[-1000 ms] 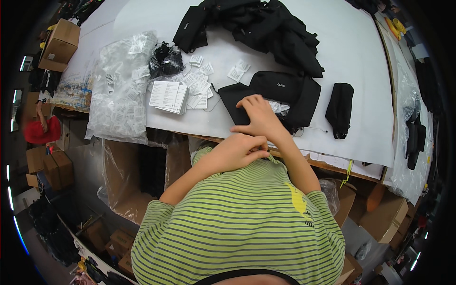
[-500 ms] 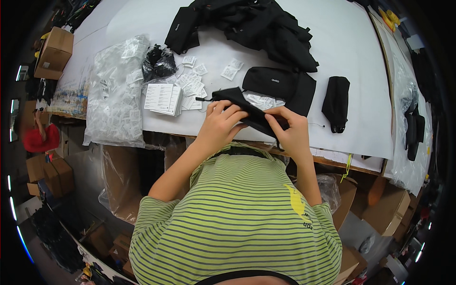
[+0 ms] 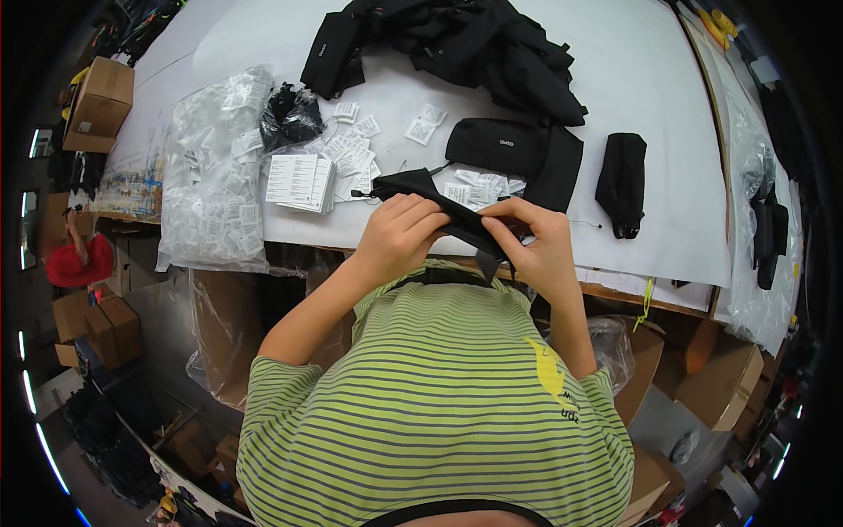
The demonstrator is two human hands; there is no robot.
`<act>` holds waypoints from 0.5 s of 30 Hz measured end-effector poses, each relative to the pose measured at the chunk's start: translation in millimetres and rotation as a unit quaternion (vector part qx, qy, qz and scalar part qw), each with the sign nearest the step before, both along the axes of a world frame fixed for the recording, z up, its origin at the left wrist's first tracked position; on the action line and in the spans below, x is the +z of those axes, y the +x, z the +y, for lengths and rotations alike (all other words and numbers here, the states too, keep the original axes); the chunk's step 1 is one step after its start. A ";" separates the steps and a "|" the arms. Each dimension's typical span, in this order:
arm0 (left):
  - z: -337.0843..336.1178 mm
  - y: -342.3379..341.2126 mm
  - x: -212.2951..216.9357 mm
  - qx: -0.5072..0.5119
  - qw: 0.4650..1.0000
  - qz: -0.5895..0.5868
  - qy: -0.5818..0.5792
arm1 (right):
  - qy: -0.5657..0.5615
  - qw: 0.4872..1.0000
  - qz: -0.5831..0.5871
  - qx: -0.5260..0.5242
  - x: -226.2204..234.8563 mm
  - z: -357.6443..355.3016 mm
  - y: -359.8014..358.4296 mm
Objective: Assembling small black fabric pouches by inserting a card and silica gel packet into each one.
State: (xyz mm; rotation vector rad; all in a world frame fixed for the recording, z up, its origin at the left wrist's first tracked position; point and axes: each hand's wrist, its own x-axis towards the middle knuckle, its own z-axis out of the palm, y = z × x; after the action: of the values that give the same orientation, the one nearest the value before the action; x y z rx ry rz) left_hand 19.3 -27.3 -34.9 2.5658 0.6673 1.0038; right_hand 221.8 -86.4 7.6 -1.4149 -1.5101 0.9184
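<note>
1. Head view: folded black fabric piece (image 3: 458, 220), held up between both hands at the near edge of the white table (image 3: 667, 237), in front of the waist.
2. Left hand (image 3: 402, 230): fingers curled over the piece's upper edge, closed on it; thumb largely hidden.
3. Right hand (image 3: 537, 235): thumb and forefinger pinched together on the piece's other end; the remaining fingers bent, their hold hard to tell.
4. Change: one second ago the piece lay on the table under the right hand, with the left hand at the waist. Now both hands grip it, so handling appears to have passed from reaching to close two-handed work along its edge.
5. White labels (image 3: 483, 187): small cluster just beyond the hands.
6. Black pouch (image 3: 496, 145), flat, behind those labels; second pouch (image 3: 622, 184) apart at right.
7. Card stack (image 3: 297, 182): white, printed, left of the hands; clear bag (image 3: 211, 189) of labels farther left.
8. Black pile (image 3: 492, 61): heaped at the far side.
</note>
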 end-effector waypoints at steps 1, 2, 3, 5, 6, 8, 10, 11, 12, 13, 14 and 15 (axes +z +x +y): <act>0.1 -0.2 0.6 -0.001 1.000 0.000 0.000 | 0.000 1.000 0.000 -0.001 0.8 0.4 -0.5; 0.1 -0.3 1.8 -0.001 1.000 0.000 0.005 | -0.013 1.000 0.001 -0.002 2.6 0.9 -1.0; 0.1 -0.5 2.9 -0.001 1.000 -0.001 0.009 | -0.026 1.000 0.001 -0.004 3.8 1.3 -1.7; -0.3 -2.2 5.0 -0.010 1.000 0.009 0.006 | -0.023 1.000 0.009 -0.009 4.8 2.3 -3.9; -0.8 -3.3 6.2 -0.019 1.000 0.019 0.004 | -0.019 1.000 0.018 -0.014 4.7 2.8 -4.4; -3.2 -6.0 9.2 -0.022 0.999 0.031 0.004 | -0.049 0.999 0.018 0.013 4.0 3.3 0.6; -4.8 -9.3 16.9 -0.025 0.999 0.042 0.005 | -0.079 0.996 0.019 0.039 -0.8 4.1 7.4; -4.5 -11.0 24.7 -0.021 0.994 0.074 -0.078 | -0.102 0.975 0.184 0.072 -8.7 4.7 10.7; -4.8 -13.8 29.5 -0.017 0.981 0.105 -0.161 | -0.121 0.926 0.343 0.102 -16.6 5.5 16.1; -5.8 -18.1 31.0 -0.016 0.981 0.104 -0.162 | -0.119 0.922 0.322 0.180 -23.0 8.2 30.9; -5.3 -21.2 32.4 -0.024 0.948 0.099 -0.301 | -0.118 0.923 0.321 0.174 -36.3 -2.1 38.0; -5.4 -24.6 34.0 -0.027 0.896 0.092 -0.433 | -0.120 0.938 0.283 0.158 -54.4 -17.5 40.6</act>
State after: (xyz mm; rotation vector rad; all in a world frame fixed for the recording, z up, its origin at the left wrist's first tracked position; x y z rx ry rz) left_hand -5.3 -32.8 -0.9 1.8614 0.8416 0.3046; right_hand 262.4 -103.9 -46.8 -0.9484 -1.2192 1.5980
